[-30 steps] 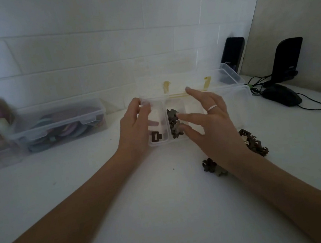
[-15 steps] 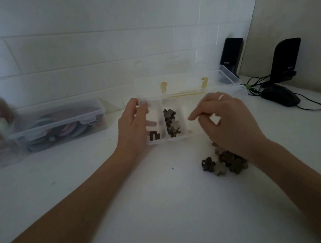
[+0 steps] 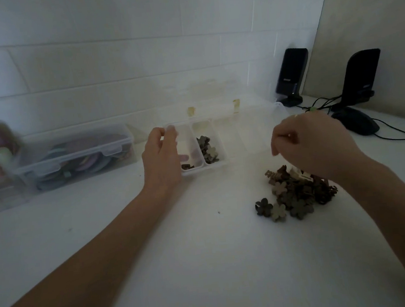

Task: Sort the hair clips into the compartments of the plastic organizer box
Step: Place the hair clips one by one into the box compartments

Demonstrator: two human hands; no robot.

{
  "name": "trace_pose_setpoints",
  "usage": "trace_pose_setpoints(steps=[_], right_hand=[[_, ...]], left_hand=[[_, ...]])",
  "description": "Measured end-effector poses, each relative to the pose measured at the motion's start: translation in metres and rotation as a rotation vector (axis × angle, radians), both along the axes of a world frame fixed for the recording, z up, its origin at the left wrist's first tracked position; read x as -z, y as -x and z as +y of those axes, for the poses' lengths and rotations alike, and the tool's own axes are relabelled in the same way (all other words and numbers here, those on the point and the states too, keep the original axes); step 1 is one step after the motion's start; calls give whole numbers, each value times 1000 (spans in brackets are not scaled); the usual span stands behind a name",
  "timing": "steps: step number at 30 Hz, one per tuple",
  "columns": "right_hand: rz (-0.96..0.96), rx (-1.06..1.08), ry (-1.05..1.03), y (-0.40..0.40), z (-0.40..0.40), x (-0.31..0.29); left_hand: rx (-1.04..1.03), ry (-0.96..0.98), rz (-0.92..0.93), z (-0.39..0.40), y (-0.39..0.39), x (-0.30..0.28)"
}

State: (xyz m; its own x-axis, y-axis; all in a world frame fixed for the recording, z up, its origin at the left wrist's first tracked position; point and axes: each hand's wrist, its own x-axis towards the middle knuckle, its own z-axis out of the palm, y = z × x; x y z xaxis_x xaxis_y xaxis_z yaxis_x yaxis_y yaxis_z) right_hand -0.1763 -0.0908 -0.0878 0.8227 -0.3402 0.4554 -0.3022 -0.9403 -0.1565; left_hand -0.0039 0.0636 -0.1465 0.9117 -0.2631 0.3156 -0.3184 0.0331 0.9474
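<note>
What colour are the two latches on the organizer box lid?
Yellowish, translucent latches, seen in the head view.

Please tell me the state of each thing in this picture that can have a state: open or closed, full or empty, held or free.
organizer box: lid open, leaning back at the wall.
leftmost compartment: a few dark clips.
second compartment: many flower clips.
loose clip pile: on the table, unsorted.
left hand: grips the box's left end.
right hand: above the pile, fingers curled; whether it holds a clip cannot be told.
storage box: lid closed, full.
</note>
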Motion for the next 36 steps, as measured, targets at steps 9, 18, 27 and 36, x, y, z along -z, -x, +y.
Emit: trace_pose_setpoints(steps=[9,18,27,36], right_hand=[[472,-146,-111,-5,-6,16],[-61,-405,-432,-14,18,15],[-393,-300,-639,-19,4,23],[-345,-382,-328,-16,17,25]], left_hand=[[9,16,-9,1,0,-1],[67,19,-36,3,-5,0],[184,72,-24,7,-5,-5],[142,125,19,15,-12,-13]])
